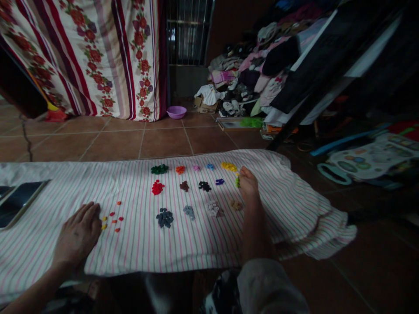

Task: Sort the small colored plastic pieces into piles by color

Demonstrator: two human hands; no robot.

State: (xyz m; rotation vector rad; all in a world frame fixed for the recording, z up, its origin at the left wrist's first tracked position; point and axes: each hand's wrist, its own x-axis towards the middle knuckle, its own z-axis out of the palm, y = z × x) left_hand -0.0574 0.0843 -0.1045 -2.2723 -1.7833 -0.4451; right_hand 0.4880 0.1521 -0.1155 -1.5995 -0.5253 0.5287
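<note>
My left hand [78, 231] lies flat on the striped cloth, its fingers beside several loose red, orange and yellow pieces [114, 221]. At the right, my right hand [248, 179] has its fingers drawn together by the lime-green pieces [237, 181], just below the yellow pile [228, 166]; what it holds, if anything, is hidden. Small piles sorted by colour lie between the hands: dark green [159, 169], orange [180, 170], red [157, 187], brown [184, 186], black [204, 186], dark grey [164, 217], light grey [189, 212], whitish [214, 209] and tan [235, 205].
The striped cloth [131, 253] covers the long surface. A dark framed object [22, 203] rests at its left end. Beyond are a tiled floor, a purple basin [176, 112], a floral curtain [98, 56] and a heap of clothes [252, 74].
</note>
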